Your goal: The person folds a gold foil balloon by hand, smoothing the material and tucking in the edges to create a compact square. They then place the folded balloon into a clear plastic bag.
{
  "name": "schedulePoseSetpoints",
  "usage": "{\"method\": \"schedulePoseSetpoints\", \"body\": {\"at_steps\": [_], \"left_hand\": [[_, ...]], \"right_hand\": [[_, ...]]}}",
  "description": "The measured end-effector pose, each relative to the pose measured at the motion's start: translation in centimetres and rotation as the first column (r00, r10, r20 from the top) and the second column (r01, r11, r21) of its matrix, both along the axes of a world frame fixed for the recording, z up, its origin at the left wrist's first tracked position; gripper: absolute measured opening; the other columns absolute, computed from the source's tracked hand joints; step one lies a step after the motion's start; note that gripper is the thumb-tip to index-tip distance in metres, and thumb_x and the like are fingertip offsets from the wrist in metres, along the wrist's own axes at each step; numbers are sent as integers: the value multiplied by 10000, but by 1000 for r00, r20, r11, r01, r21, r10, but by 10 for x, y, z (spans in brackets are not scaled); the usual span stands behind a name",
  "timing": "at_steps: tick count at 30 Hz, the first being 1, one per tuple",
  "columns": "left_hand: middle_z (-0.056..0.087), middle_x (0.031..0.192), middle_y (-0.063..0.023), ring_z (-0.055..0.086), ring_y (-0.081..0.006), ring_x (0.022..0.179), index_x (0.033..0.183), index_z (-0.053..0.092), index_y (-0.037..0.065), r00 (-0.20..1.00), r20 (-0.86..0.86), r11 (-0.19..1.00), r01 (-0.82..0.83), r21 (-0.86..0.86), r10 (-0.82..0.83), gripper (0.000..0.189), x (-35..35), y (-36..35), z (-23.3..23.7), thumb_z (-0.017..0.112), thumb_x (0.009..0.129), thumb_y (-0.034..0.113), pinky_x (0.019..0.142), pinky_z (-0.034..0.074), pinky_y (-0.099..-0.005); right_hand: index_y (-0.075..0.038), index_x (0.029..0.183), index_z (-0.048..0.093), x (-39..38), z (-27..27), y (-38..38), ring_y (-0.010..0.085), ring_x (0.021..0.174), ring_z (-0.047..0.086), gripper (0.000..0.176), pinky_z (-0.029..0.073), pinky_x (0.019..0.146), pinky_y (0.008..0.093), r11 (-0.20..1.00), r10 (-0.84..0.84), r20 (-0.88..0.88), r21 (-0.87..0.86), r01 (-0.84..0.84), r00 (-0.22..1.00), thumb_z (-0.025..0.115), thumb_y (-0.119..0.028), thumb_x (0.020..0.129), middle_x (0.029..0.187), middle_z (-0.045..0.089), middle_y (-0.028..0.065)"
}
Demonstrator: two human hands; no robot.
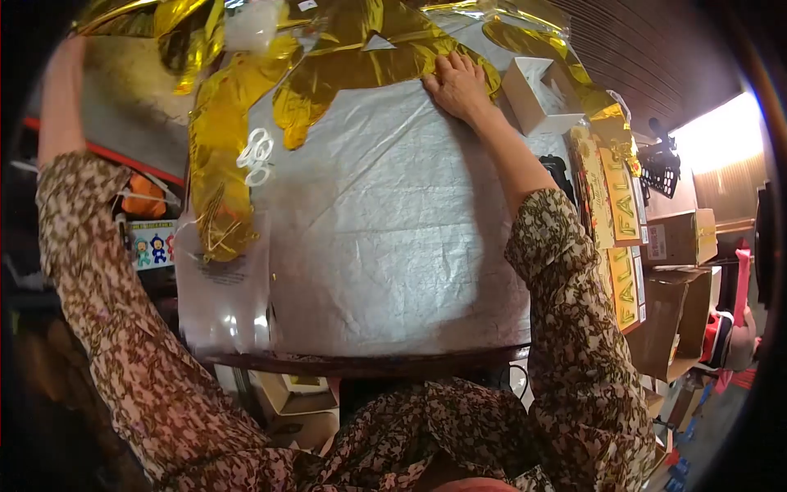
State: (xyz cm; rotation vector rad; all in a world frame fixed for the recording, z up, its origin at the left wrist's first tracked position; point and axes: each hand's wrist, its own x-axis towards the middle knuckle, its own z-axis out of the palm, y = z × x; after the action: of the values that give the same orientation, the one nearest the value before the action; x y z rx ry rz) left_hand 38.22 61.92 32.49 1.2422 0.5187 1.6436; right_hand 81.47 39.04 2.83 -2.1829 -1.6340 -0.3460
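My right hand lies on a flat gold foil balloon at the back of the silver-covered table, its fingers bent a little and apart. At the upper left my left forearm reaches up to the frame's edge, and the hand itself is hidden in the dark border. Beside that arm, more gold foil hangs down the table's left part. White ribbon loops lie against this foil. A clear plastic bag sits under the foil's lower end.
An open white box stands right of my right hand. Yellow packages marked "FALL" line the table's right edge. Cardboard boxes are stacked farther right. A picture box and an orange item are at the left.
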Motion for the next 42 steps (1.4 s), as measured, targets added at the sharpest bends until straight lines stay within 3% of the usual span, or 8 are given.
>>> {"method": "schedulePoseSetpoints", "body": {"at_steps": [9,11,14,19,22,26,36,42], "left_hand": [[677,908,-40,616,-174,707,1052,682,87,989,-134,979,85,183,-60,251,88,-231,11,657,981,326,608,490,-326],[672,915,-26,610,-143,772,1008,690,65,806,-561,982,-148,116,188,254,91,-297,19,616,1021,307,707,488,-286],[746,1224,-40,670,-240,1180,1115,715,59,906,-229,913,389,125,-355,190,119,-355,-81,717,931,106,1096,440,-482],[731,1209,-5,552,-330,1369,1080,740,153,809,-584,857,257,447,62,188,151,-431,-205,703,903,103,1094,292,-744],[724,1281,2,503,-312,1415,1109,781,170,573,-816,810,437,390,83,195,151,-454,-232,704,939,227,1156,225,-735],[713,1286,-9,590,-212,1310,1206,754,191,433,-879,677,587,443,200,269,145,-463,-230,662,971,284,1166,291,-692],[731,1122,-131,710,-335,961,1060,743,51,231,-919,793,465,393,320,196,78,-363,-210,666,932,177,866,557,-450],[720,1147,-154,691,-371,1010,1147,733,77,319,-811,720,375,583,491,270,62,-318,-241,628,974,256,882,541,-475]], "right_hand": [[-23,1422,539,-44,87,-54,358,1260,613,622,494,1054,435,972,234,-439,91,-216,868,525,-494,1016,1379,618,220],[-52,1425,549,-53,114,-86,328,1210,649,600,518,1046,450,897,158,-978,199,-394,-136,474,-519,1055,1328,659,160],[-34,1449,528,-66,141,-154,276,1201,660,712,523,1034,438,774,92,-832,405,-487,-547,418,-616,1053,1390,636,138],[-7,1435,536,-39,127,-227,204,1139,667,920,551,974,390,637,-106,-613,562,-527,-783,470,-781,942,1289,672,130],[42,1315,635,-66,136,-259,153,931,709,683,581,816,287,906,-1,-976,-94,-412,219,694,-532,950,1131,728,109],[53,1097,750,-71,117,-273,101,735,659,334,549,654,269,893,148,-800,-145,-426,582,735,-256,973,895,755,76],[13,1209,714,-103,96,-310,109,781,678,414,553,694,353,893,450,-260,94,-441,854,782,-268,913,945,767,189],[23,939,737,-101,94,-304,80,652,603,208,486,599,313,960,245,-656,61,-273,714,724,-184,947,686,671,44]]}}
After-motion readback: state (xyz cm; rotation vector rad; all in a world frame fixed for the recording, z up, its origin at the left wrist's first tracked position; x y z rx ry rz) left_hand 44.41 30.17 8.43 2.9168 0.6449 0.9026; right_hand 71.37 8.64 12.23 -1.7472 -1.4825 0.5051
